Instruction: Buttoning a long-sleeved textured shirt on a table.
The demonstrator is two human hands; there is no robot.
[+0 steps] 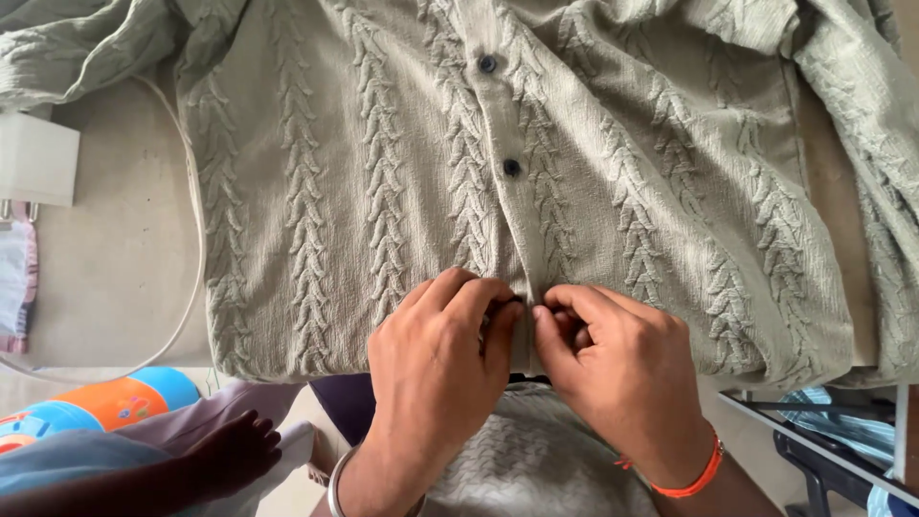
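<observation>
A pale green knitted shirt [364, 182] with raised leaf-like ribs lies spread flat on a beige surface [115, 258], its front facing up. Two dark buttons [487, 64] show on the middle placket. My left hand [440, 354] and my right hand [613, 359] meet at the placket's lower end near the hem. The fingertips of both pinch the cloth there, with a small dark button just visible between them. A metal bangle circles my left wrist, an orange thread my right.
A white cord [196, 249] curves along the shirt's left side from a white box [36, 161]. A colourful bottle-like object [96, 407] lies lower left beside another person's bare foot [235, 450]. A dark frame [823, 450] stands lower right.
</observation>
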